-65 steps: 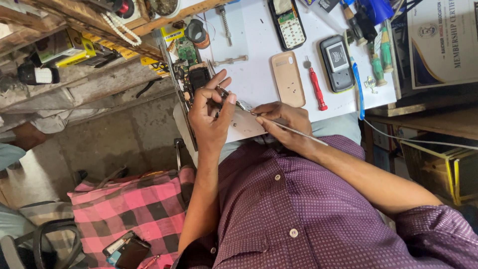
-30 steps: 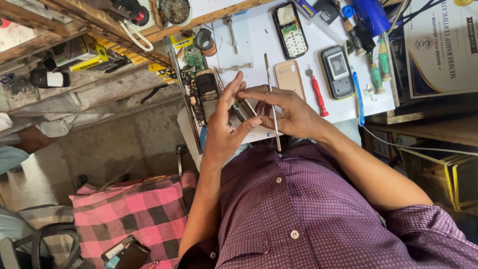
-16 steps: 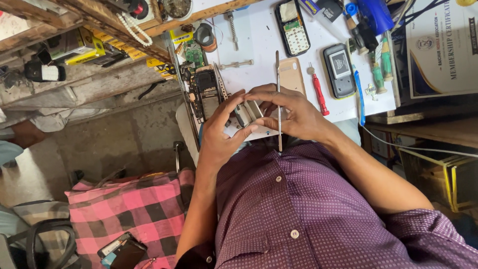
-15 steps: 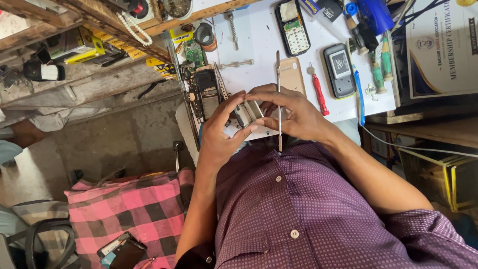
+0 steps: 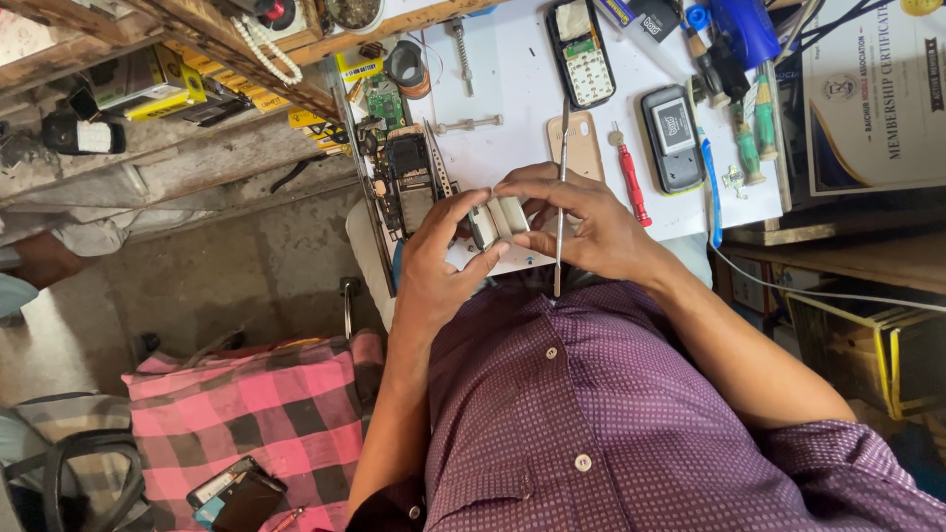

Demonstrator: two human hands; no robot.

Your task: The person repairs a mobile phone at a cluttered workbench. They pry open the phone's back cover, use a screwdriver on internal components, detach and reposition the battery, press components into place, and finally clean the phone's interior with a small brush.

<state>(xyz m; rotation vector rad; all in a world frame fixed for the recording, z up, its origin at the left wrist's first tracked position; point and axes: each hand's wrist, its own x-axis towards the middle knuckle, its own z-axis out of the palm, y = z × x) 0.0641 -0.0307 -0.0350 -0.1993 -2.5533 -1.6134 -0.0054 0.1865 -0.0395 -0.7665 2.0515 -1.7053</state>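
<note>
Head view: left hand (image 5: 439,271) and right hand (image 5: 581,227) both clasp small grey-white phone casing (image 5: 498,219) above white counter (image 5: 512,89) edge. Right grip also pinches thin metal pry tool (image 5: 560,197), upright. Red-handled screwdriver (image 5: 631,177) lies just beside.

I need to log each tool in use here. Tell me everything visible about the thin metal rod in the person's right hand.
The metal rod is a slim, silvery, bare steel-looking tool with no grip. It stands nearly upright in the picture, pinched by the right hand, its upper end over the white worktop, its lower end toward the purple shirt. It crosses beside the small pale device that both hands hold.
</note>
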